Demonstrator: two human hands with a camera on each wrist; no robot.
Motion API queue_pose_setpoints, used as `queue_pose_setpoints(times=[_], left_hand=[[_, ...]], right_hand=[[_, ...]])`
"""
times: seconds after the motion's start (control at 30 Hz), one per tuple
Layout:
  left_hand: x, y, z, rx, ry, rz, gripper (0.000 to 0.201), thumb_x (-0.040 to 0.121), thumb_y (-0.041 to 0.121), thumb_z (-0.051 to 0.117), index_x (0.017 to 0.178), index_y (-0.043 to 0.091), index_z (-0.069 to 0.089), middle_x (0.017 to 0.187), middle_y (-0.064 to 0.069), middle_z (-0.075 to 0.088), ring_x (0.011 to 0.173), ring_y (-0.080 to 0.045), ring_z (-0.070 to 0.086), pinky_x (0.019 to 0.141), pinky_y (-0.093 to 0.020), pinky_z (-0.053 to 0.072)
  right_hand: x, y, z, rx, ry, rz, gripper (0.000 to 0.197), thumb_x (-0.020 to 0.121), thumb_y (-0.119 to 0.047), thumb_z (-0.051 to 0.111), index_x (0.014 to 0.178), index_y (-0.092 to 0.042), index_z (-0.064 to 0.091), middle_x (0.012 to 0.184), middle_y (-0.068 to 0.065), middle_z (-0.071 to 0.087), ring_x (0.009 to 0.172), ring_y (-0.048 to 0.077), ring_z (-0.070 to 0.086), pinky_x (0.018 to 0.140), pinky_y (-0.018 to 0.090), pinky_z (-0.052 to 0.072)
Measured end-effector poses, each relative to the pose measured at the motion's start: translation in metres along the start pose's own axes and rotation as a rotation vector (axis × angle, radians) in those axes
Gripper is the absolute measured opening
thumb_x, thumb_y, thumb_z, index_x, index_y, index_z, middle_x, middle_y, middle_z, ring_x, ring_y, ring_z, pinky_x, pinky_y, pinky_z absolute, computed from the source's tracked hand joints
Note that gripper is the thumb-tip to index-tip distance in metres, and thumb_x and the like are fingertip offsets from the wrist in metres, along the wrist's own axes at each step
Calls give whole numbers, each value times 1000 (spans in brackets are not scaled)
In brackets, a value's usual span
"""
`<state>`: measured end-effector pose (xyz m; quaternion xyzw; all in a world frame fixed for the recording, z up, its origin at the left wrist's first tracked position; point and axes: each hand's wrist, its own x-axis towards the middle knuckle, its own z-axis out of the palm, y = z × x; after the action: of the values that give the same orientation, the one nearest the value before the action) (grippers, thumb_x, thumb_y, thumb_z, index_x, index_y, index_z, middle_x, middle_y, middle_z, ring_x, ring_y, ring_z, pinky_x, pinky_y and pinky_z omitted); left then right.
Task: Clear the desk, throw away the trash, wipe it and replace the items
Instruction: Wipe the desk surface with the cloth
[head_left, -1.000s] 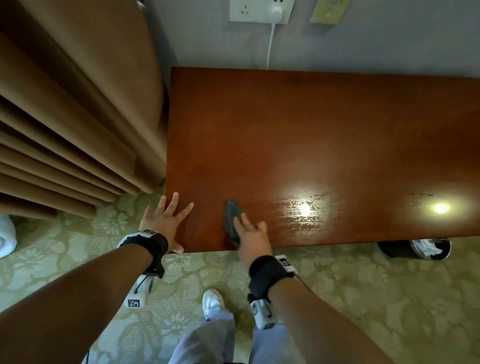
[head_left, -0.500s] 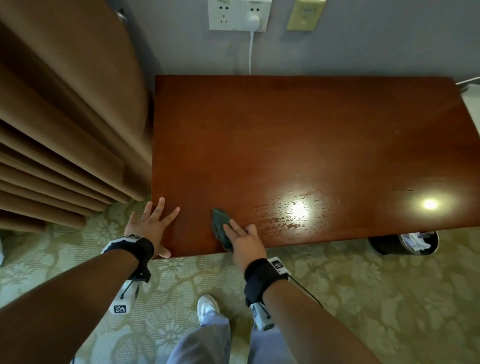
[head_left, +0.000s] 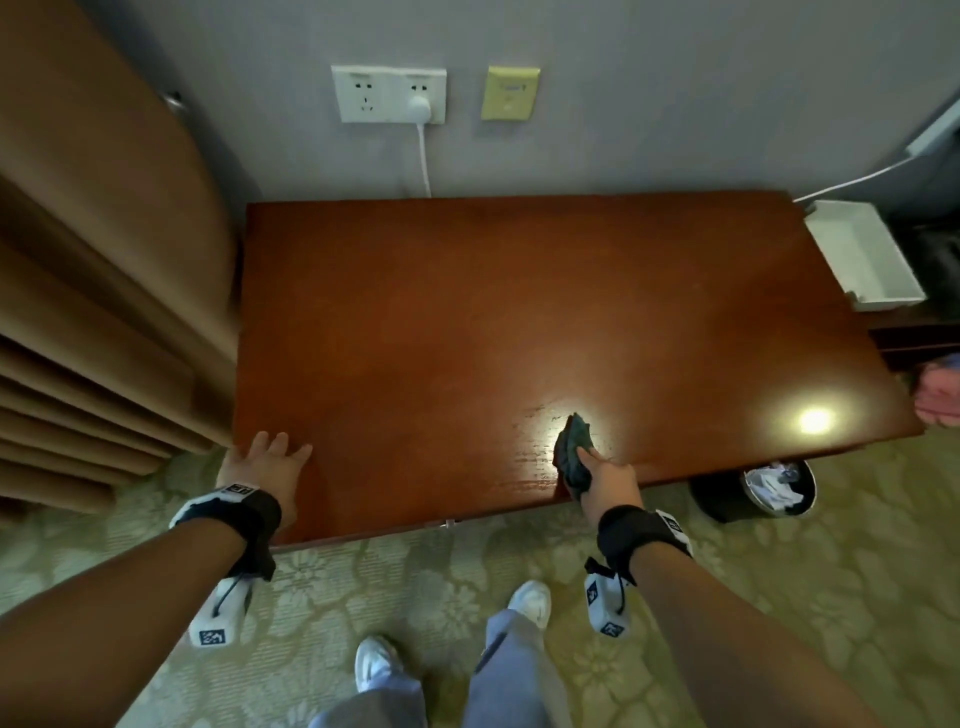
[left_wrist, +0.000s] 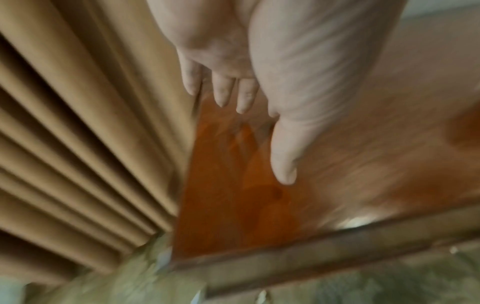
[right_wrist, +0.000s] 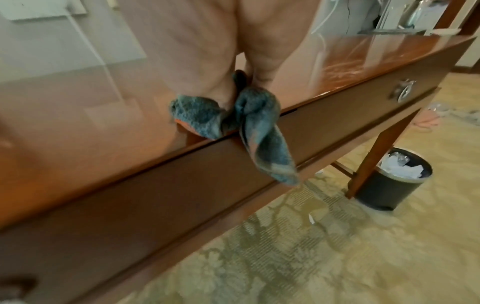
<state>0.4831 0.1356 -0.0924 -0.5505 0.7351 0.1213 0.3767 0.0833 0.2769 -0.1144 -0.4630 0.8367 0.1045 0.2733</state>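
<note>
The reddish-brown wooden desk (head_left: 467, 312) has a bare, glossy top. My right hand (head_left: 608, 483) grips a dark teal cloth (head_left: 571, 447) at the front edge, right of the middle, on a bright glare spot. In the right wrist view the cloth (right_wrist: 259, 123) bunches under my palm and one corner hangs over the desk's front rail (right_wrist: 182, 185). My left hand (head_left: 265, 462) lies flat with straight fingers (left_wrist: 223, 90) on the front left corner, holding nothing.
Tan curtains (head_left: 104, 312) hang against the desk's left side. A white tray (head_left: 862, 260) sits on the far right corner. A black bin (head_left: 753, 493) with crumpled paper stands under the right end. A wall socket (head_left: 389, 93) with a plugged cable is behind.
My right hand has slid the cloth to the right along the front edge, onto the glare spot. My left hand has stayed flat on the left corner.
</note>
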Motion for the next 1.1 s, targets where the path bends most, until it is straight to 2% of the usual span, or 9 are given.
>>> queue_pose_setpoints(times=[0.2, 0.4, 0.47, 0.57, 0.67, 0.8, 0.93, 1.0, 1.1], left_hand=[[-15, 103, -88, -187, 184, 172, 71, 93, 43, 57, 153, 37, 21, 161, 1, 22, 145, -22, 27, 116, -44, 29], [-33, 229, -168, -372, 220, 372, 63, 92, 44, 60, 148, 37, 33, 154, 2, 35, 139, -20, 37, 110, -42, 39], [-40, 268, -188, -419, 239, 451, 63, 92, 47, 61, 148, 36, 35, 153, 2, 37, 138, -20, 37, 109, -39, 39], [-54, 321, -215, -509, 270, 595, 72, 88, 53, 64, 150, 34, 32, 155, 2, 33, 141, -18, 32, 112, -32, 31], [-63, 362, -243, -559, 288, 705, 88, 79, 61, 69, 152, 35, 27, 160, 4, 22, 145, -17, 24, 117, -33, 26], [-64, 404, -280, -451, 280, 829, 89, 76, 69, 65, 151, 37, 28, 158, 5, 25, 144, -18, 26, 116, -37, 28], [-67, 446, -316, -478, 248, 990, 59, 81, 45, 73, 132, 22, 53, 128, 1, 60, 117, -17, 53, 98, -37, 44], [-65, 471, -330, -515, 219, 1045, 47, 78, 35, 76, 120, 22, 60, 114, 3, 66, 104, -17, 60, 91, -38, 48], [-63, 511, -346, -517, 206, 1090, 41, 74, 30, 79, 113, 29, 63, 106, 8, 68, 98, -13, 62, 88, -35, 51]], right_hand=[[6, 42, -37, 325, 71, -93, 62, 91, 5, 47, 146, -24, 45, 139, 10, 54, 119, 27, 53, 105, 26, 44], [3, 91, -104, 585, 155, -205, 44, 94, 2, 52, 132, -18, 61, 130, 5, 61, 117, 21, 57, 100, 25, 47], [1, 108, -129, 558, 161, -270, 41, 96, 0, 52, 131, -19, 61, 125, 3, 62, 110, 19, 60, 95, 26, 50], [-1, 130, -160, 488, 207, -356, 39, 97, -2, 51, 132, -17, 61, 132, 4, 60, 120, 21, 55, 100, 26, 45], [-2, 147, -187, 508, 269, -405, 37, 95, -3, 52, 129, -15, 63, 127, 5, 64, 116, 20, 57, 93, 19, 42], [-1, 169, -212, 491, 350, -479, 34, 89, -10, 53, 117, -18, 69, 113, 4, 68, 105, 22, 57, 89, 37, 48], [1, 198, -236, 460, 427, -400, 35, 85, -19, 52, 115, -18, 71, 107, 7, 66, 102, 23, 57, 90, 31, 47], [1, 217, -247, 469, 475, -344, 37, 84, -23, 50, 113, -20, 71, 105, 6, 66, 100, 22, 59, 89, 29, 47], [-1, 248, -259, 486, 555, -247, 31, 87, -8, 57, 113, -19, 71, 107, 3, 66, 102, 19, 60, 92, 31, 49]])
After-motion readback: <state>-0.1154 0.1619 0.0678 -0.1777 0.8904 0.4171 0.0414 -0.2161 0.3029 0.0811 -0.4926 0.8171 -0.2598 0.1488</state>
